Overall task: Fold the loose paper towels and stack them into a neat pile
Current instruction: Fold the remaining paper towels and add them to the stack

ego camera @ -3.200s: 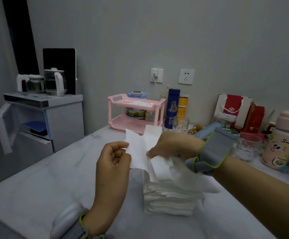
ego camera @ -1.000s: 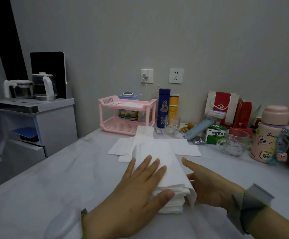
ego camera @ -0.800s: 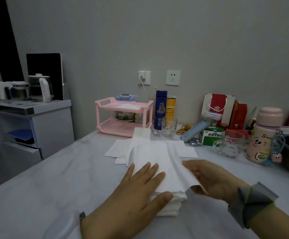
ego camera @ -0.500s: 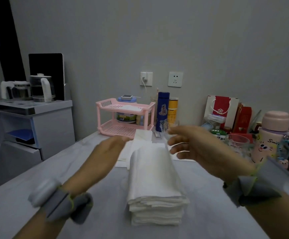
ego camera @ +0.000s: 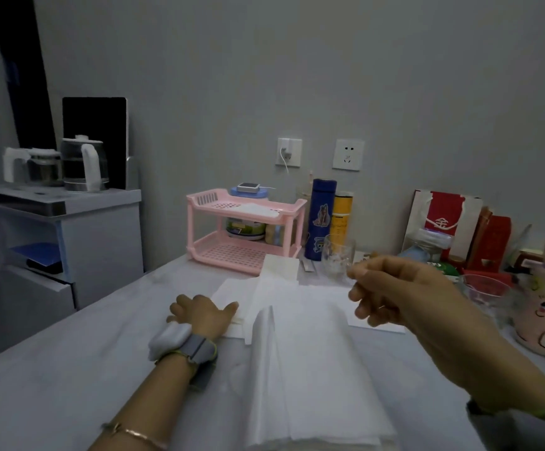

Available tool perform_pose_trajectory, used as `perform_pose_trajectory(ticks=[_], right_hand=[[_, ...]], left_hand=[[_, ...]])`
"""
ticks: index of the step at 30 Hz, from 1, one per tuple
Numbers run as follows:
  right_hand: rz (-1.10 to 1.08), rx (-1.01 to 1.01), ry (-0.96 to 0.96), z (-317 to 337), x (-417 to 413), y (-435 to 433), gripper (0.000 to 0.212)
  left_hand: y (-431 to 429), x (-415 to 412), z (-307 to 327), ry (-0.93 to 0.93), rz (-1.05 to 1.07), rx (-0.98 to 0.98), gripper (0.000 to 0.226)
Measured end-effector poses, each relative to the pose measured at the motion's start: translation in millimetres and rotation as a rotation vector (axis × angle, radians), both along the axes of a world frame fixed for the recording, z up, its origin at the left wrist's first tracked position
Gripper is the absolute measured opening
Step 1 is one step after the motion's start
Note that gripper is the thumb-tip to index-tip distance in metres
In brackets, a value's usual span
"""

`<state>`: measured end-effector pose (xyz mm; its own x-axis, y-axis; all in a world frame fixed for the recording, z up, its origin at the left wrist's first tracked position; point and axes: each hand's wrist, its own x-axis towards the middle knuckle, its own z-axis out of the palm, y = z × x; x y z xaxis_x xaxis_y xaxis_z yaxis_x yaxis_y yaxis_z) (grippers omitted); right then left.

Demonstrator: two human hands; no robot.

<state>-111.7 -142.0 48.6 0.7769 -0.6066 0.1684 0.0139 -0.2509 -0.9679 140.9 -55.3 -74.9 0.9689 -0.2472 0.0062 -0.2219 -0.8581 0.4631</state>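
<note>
Table (ego camera: 69, 369): left hand (ego camera: 204, 312) dropped onto loose towels (ego camera: 232, 289).

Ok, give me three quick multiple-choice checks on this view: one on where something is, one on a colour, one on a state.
1. The left hand is:
A. at the left edge of the loose towels
B. on the pink rack
C. round a glass

2. The tall bottle beside the yellow one is:
A. red
B. blue
C. green

3. The right hand is:
A. flat on the table
B. gripping a glass
C. raised, holding nothing

Answers:
1 A: its thumb touches the edge of the sheets.
2 B: its body is dark blue.
3 C: it hangs in the air with its fingers loosely curled.
</note>
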Motion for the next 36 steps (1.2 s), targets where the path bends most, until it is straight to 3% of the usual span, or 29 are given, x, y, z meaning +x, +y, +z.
perform_pose_trajectory(ticks=[4,7,9,12,15,18,21,25,30,33,35,36], right_hand=[[0.035,0.013,0.09,-10.5,9.6,-2.2,0.012],[0.06,0.006,0.136,-16.2,16.1,-2.3,0.01],[0.059,0.008,0.16,-18.3,17.9,-2.4,0.01],[0.046,0.003,0.157,-17.1,16.7,-4.7,0.011],[0.041,-0.006,0.151,-16.9,15.4,-6.5,0.01],[0.025,0.019,0.129,-17.7,16.3,-8.3,0.009],[0.019,0.095,0.084,-17.8,15.1,-10.5,0.012],[0.126,0.47,-0.017,-15.8,14.1,-13.9,0.034],[0.407,1.041,-0.182,-16.6,7.1,-23.7,0.087],[0.451,1.097,-0.223,-20.1,1.0,-37.1,0.1],[0.408,1.004,-0.218,-20.6,-1.7,-45.5,0.092],[0.384,0.92,-0.212,-19.8,-2.3,-47.5,0.082]], left_hand=[[-5.6,11.9,-6.9,-0.033,0.046,-0.004,0.058],[-7.9,17.7,-7.0,-0.013,0.037,-0.077,0.032],[-4.6,19.6,-4.1,-0.031,0.038,-0.292,0.015],[0.4,23.7,14.8,0.001,0.025,-0.739,0.028],[4.9,22.4,46.3,0.039,-0.01,-1.064,0.006],[8.7,7.3,80.3,0.122,-0.07,-1.323,0.025],[18.8,-20.4,117.1,0.246,-0.275,-1.429,0.028],[34.5,-57.9,152.3,0.285,-0.655,-1.367,0.023],[43.8,-86.1,155.3,0.373,-1.107,-1.201,0.021],[24.2,-84.9,152.7,0.28,-1.216,-0.771,0.016],[9.5,-81.2,151.1,0.194,-1.13,-0.344,0.04],[6.9,-78.7,148.7,0.187,-1.121,-0.29,0.046]])
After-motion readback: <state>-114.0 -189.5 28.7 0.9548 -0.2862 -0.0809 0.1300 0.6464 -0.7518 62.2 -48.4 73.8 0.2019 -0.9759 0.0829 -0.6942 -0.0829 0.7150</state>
